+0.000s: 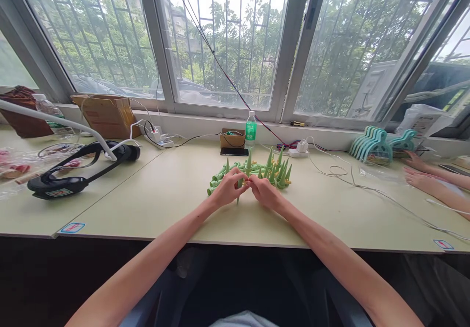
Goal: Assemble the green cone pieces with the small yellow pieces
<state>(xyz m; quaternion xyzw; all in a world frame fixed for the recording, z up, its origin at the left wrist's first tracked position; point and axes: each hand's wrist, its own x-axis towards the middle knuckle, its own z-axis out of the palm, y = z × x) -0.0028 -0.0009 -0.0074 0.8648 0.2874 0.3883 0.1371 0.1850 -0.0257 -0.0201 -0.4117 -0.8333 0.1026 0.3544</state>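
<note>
Windows (293, 53) are spanning the back of the room, with bars and trees (348, 48) showing outside. Below them, a pale counter (161, 204) is running across the view; a seam (110, 188) is crossing it at left. On that side, a cardboard box (106, 116) is standing near the sill (205, 120), and a black headset (73, 184) is lying farther forward. At far right, green hangers (372, 146) are standing bunched, another person's hands (422, 181) resting nearby. Mid-counter, a cluster of green spiked pieces (282, 177) is lying, several spikes pointing up. The person's left hand (231, 188) is holding one green piece (240, 184) at the cluster's front, fingers clamped on it, a pointed end facing down. The right hand (265, 191) is meeting it there, fingertips close together; cannot tell whether they are gripping. Behind the cluster, a bottle (250, 130) is standing beside a small carton (227, 141); a black phone (234, 152) is lying before the carton. Stickers (72, 227) are marking the front edge.
</note>
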